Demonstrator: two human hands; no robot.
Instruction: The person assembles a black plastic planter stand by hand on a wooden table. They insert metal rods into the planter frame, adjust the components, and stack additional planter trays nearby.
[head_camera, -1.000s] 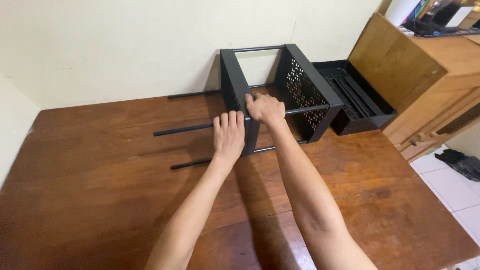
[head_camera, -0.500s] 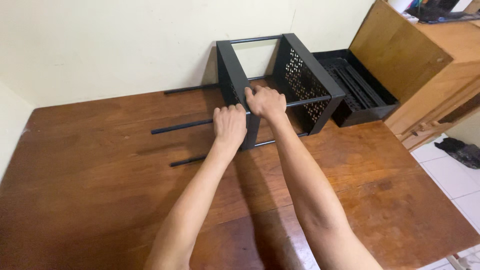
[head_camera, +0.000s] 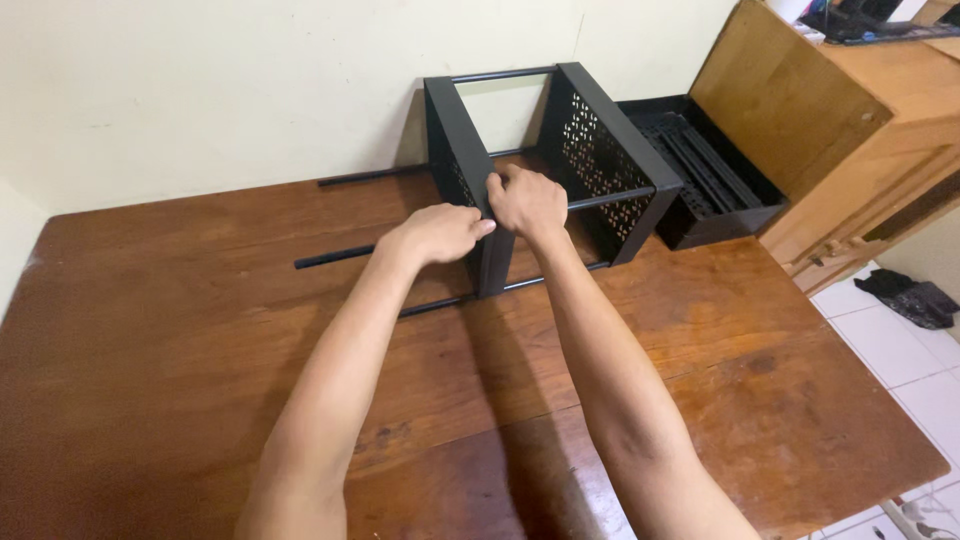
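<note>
Both hands (head_camera: 485, 215) grip a perforated black metal panel (head_camera: 462, 180).

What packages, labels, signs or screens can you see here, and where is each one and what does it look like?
No package, label, sign or screen can be made out.
Dark, flat items lie on top of the wooden cabinet at the upper right, cut off by the frame; too little shows to tell what they are.
</note>
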